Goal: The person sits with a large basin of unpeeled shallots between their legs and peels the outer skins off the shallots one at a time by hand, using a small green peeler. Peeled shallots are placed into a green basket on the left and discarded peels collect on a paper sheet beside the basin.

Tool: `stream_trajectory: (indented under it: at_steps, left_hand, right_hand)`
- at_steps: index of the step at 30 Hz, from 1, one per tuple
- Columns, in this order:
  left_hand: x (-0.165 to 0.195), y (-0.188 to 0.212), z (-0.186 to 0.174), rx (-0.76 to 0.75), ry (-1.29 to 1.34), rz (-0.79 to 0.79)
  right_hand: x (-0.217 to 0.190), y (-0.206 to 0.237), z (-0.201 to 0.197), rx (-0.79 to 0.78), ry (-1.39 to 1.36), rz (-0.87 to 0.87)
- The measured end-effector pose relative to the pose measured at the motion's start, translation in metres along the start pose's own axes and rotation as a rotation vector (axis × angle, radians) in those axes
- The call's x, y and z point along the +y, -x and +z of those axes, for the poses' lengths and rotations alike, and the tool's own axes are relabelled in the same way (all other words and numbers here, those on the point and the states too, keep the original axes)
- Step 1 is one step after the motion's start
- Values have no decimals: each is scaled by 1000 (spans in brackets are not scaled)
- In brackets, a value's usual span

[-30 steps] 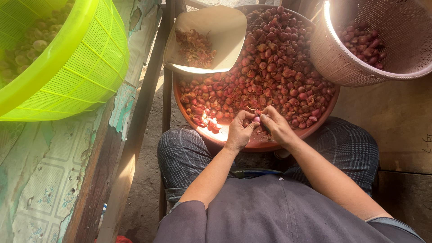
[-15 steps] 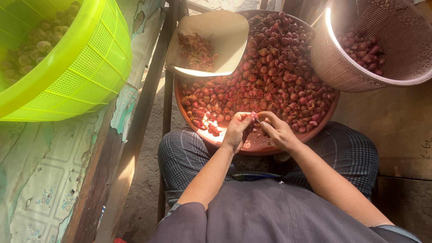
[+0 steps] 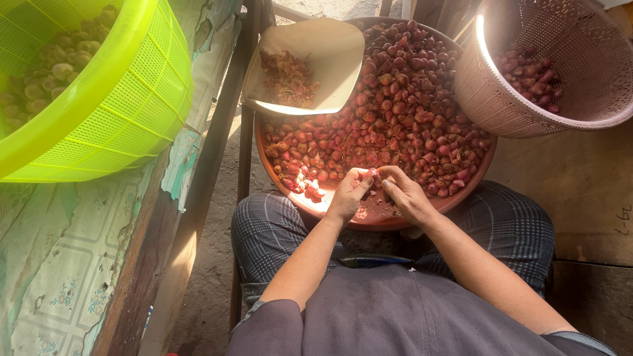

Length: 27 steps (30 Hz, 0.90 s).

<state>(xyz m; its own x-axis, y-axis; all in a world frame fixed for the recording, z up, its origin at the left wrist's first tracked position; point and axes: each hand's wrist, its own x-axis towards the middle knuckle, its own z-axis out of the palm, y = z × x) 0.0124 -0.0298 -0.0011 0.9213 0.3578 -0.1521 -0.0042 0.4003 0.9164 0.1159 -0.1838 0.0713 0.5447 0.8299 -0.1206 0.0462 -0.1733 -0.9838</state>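
Both hands meet over the near edge of a wide, round reddish-brown basin [image 3: 461,191] heaped with small red shallots [image 3: 402,112], which rests on the seated person's knees. The left hand [image 3: 348,194] and the right hand [image 3: 405,198] pinch a single small red shallot [image 3: 373,173] between their fingertips; the fingers of both are closed on it, thumbs drawn together, so the bulb sits just above the near, barer part of the basin.

The step in hand looks like peeling or trimming that one bulb, though any blade is hidden by the fingers and cannot be told.

Beyond the left hand, a cream-coloured scoop-shaped tray [image 3: 330,53] lies on the heap and holds dry reddish skins [image 3: 287,76]. Beyond the right hand and to its outer side, a pale pink perforated plastic basket [image 3: 501,99] holds a few darker bulbs. Far to the left hand's outer side, a lime-green plastic mesh basket [image 3: 132,92] holds pale bulbs.

Judged from this layout, the next move calls for a firm pinch to strip the skin cleanly without crushing the bulb.
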Motion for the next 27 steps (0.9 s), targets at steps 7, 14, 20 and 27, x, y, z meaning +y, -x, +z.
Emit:
stream_trajectory:
  at_steps: [7,14,20,27]
  left_hand:
    - [6,1,10,72,-319,77]
    - [24,15,20,145,-594,134]
    - [11,16,23,79,-562,313]
    - [0,9,6,1,-320,156]
  right_hand:
    - [-2,0,3,19,120,-12]
    - [9,-4,1,0,69,50]
    - [12,-9,-3,-35,-56,69]
    - [2,-17,-23,88,256,451]
